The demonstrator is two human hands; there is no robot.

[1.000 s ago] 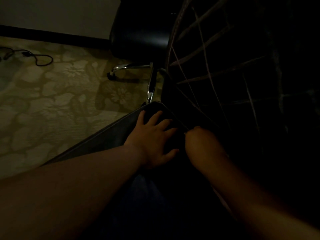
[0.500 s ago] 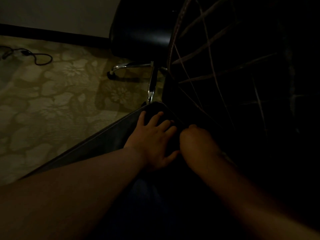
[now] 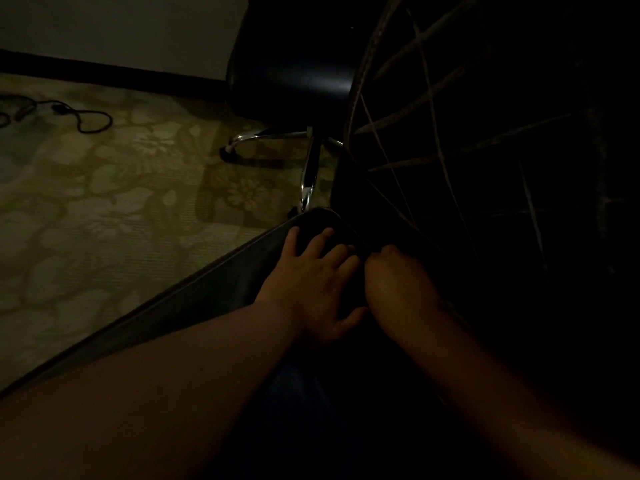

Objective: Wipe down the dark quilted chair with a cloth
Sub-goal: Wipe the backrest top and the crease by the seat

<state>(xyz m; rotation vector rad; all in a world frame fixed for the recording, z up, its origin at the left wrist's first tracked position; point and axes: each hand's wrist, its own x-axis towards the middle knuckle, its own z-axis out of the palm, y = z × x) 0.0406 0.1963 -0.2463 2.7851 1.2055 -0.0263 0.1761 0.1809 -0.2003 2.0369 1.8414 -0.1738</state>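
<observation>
Dim light here, and the floral carpet (image 3: 104,202) fills the whole left half of the view, pale green with big flower shapes. On the right rises the dark quilted chair (image 3: 485,150), its back a black mass crossed by lighter diagonal stitch lines, its piped rim curving up near the top centre. Its seat cushion (image 3: 194,299) runs from the lower left up to a rounded corner in the middle, edge piping catching a bit of light. Behind it stands an office chair (image 3: 294,74), black seat glossy, with a chrome base (image 3: 308,168) splayed on the carpet right beside the quilted chair's corner. Along the top, a pale wall (image 3: 121,26) meets a dark baseboard. A black cable (image 3: 83,119) loops on the carpet at far left.

Now the arms, both bare, reaching in from the bottom. The left hand (image 3: 318,285) lies flat on the seat cushion near its rounded corner, fingers spread and straight, pressing down. Just beside it, almost touching, the right hand (image 3: 398,285) is balled up where the seat meets the back, knuckles towards the camera. Whether it grips a cloth, I cannot tell; it is too dark there.
</observation>
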